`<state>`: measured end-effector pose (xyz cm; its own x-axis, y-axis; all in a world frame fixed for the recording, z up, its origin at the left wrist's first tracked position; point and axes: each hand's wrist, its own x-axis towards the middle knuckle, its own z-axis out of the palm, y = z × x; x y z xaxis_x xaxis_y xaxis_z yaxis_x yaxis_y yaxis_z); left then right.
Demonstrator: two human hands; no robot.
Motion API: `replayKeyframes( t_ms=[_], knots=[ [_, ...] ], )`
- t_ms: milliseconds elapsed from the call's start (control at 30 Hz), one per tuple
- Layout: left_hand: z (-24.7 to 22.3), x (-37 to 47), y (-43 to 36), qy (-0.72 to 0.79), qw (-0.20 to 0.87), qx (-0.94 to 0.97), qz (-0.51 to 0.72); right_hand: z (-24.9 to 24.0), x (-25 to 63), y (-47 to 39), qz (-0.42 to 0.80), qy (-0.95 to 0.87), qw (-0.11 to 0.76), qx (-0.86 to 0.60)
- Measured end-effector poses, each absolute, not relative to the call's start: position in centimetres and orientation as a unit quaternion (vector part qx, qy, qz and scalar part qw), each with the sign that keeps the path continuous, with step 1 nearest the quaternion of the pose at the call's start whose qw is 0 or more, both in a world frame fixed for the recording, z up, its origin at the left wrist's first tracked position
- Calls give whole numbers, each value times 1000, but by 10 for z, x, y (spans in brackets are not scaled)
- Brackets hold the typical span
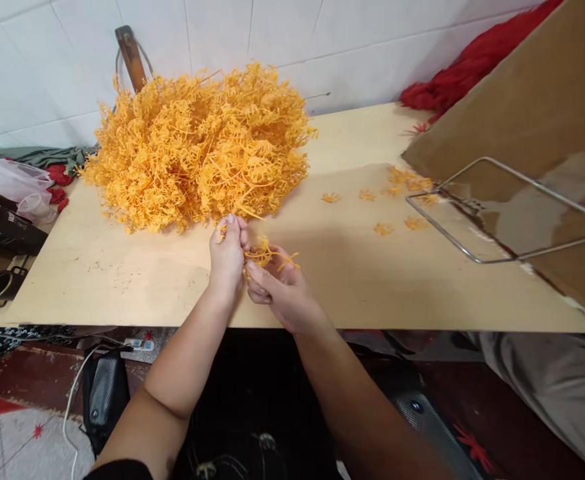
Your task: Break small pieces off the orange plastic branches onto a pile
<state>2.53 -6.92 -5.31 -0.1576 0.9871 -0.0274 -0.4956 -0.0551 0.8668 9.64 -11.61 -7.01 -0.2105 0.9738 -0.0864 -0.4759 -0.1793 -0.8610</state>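
A large heap of orange-yellow artificial flower sprigs (202,147) lies on the pale tabletop (137,280), just beyond my hands. My left hand (228,257) is closed in a pinch around an orange sprig at the heap's front edge. Close beside it, my right hand (285,287) also has its fingers closed on thin orange branches (267,255), whose tips stick out above the thumb. Whether both hands grip the same sprig cannot be made out. Several loose orange flower pieces (382,229) lie flat on the table to the right.
A brown board (517,133) with a metal wire frame (487,260) leans at the right. Red material (472,63) is bunched behind it. On the left are a plastic bag (10,175), a clear cup (36,208) and a dark mug (5,285). White tiles (362,40) back the table.
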Motion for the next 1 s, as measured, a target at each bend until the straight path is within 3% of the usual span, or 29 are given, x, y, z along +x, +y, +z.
replayKeyframes(
  t_ms=[200,533,633,867,1000],
  knots=[
    [-59,25,-71,382,589,307,643,-80,98,-108,507,-500,595,-373],
    [-43,11,-66,374,657,231,613,-74,117,-111,267,-754,417,-432],
    [-38,8,-65,372,641,249,623,-70,115,-126,271,-799,363,-395],
    [-41,16,-60,396,619,260,626,-54,121,-166,289,-786,350,-419],
    [-37,-7,-45,451,531,190,692,-50,136,-197,376,-811,279,-351]
  ],
)
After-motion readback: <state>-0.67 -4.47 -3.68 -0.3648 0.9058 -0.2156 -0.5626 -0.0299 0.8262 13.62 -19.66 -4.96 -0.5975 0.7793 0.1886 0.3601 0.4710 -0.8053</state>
